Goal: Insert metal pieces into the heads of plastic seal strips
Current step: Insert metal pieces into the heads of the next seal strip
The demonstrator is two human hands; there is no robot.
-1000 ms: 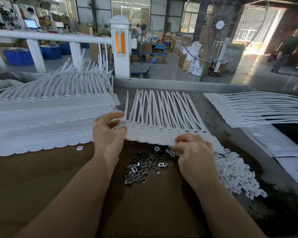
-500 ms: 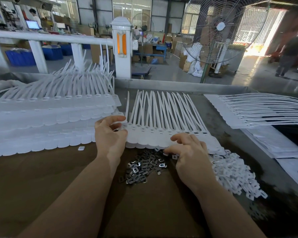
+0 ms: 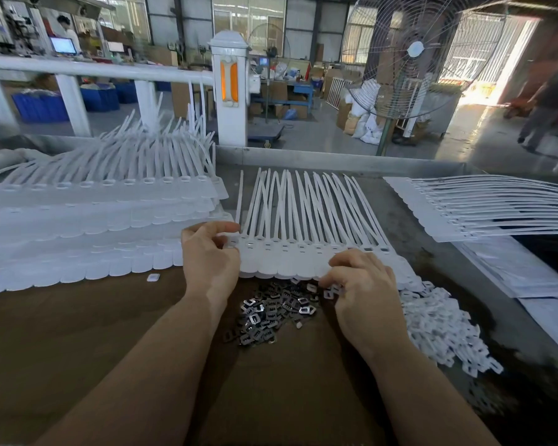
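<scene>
Our left hand (image 3: 210, 252) pinches the strip row's (image 3: 303, 249) left end; right hand (image 3: 363, 284) pinches a small white piece (image 3: 328, 294) over the metal pieces (image 3: 271, 313).

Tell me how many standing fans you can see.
2: a big fan at right behind the table, and a smaller fan farther back near the white post. Others may be hidden.

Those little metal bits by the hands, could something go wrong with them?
Maybe. The metal pieces lie loose beside the white plastic clips, so the two could mix. The right hand pinches the sheet of seal strips just above them and might scatter them. The left hand holds only one corner, so the sheet could shift.
</scene>
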